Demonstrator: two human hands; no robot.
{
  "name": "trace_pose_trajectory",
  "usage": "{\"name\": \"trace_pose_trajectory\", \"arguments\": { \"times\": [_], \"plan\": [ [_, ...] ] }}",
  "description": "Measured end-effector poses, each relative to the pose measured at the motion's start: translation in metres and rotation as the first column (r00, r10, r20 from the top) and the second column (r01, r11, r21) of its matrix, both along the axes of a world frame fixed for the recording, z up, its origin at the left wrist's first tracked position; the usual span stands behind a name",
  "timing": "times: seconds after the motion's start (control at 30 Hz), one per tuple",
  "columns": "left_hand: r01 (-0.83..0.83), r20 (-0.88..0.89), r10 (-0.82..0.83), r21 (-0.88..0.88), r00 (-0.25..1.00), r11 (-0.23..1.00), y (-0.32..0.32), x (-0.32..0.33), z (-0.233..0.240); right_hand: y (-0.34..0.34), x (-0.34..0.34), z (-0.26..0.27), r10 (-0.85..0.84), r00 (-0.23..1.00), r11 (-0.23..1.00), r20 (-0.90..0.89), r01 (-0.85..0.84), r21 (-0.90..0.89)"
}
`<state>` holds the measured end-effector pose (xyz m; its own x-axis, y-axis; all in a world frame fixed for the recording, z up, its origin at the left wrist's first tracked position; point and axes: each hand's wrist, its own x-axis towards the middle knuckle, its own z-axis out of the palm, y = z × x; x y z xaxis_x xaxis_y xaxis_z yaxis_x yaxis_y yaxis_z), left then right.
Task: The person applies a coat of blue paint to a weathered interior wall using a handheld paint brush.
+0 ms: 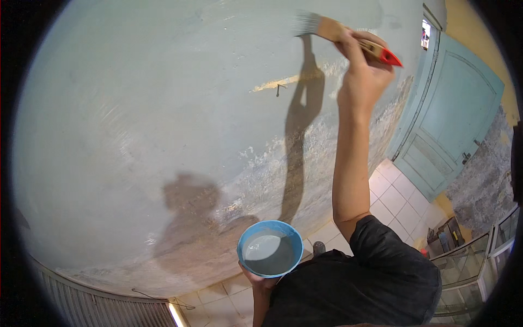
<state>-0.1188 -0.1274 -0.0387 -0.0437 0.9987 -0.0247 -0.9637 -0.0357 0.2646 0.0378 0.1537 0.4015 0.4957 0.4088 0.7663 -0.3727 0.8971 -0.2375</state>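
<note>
My right hand (363, 67) grips a wide flat paintbrush (329, 29) by its wooden handle, which ends in a red tip. The grey-coated bristles are at the upper part of a pale grey-green wall (163, 102); whether they press on it is hard to tell. Low in front of me, my left hand (261, 280) holds a blue plastic bucket (270, 222) from beneath, mostly hidden by it. Grey-green paint (269, 255) fills part of the bucket. Below the brush, a bent nail (279, 89) sticks out of the wall beside a bare yellowish streak (282, 81).
Peeling, stained plaster (261, 175) runs along the lower wall. At right, a light blue-green door (453, 110) stands ajar above a tiled floor (398, 196). Glass-paned frames (461, 265) are at lower right. A corrugated metal panel (102, 300) with a wire (163, 300) is at lower left.
</note>
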Motion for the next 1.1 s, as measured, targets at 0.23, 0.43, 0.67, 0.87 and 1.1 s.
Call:
{"name": "trace_pose_trajectory", "arguments": {
  "times": [0.23,0.43,0.67,0.87,1.1],
  "plan": [
    [-0.028,0.013,0.027,0.056,1.0,0.998,-0.017,0.0,-0.008,-0.041,-0.059,0.004,-0.85,0.51,0.52,0.129,0.775,0.359],
    [-0.051,0.04,0.05,0.021,0.998,0.998,-0.014,0.002,0.004,-0.088,-0.165,-0.017,-0.842,0.537,0.48,0.057,0.696,0.533],
    [-0.066,0.076,0.068,-0.022,0.995,0.998,-0.006,0.01,0.012,-0.087,-0.121,-0.003,-0.039,0.921,0.885,0.387,-0.148,0.441],
    [-0.11,0.11,0.115,-0.044,0.987,0.993,-0.002,0.01,0.014,-0.011,-0.033,0.015,-0.027,0.964,0.994,0.263,-0.001,0.105],
    [-0.052,0.031,0.052,-0.014,0.998,0.999,-0.004,0.007,0.004,-0.01,0.004,0.019,-0.785,0.618,0.589,0.046,0.721,0.364]
  ]
}}
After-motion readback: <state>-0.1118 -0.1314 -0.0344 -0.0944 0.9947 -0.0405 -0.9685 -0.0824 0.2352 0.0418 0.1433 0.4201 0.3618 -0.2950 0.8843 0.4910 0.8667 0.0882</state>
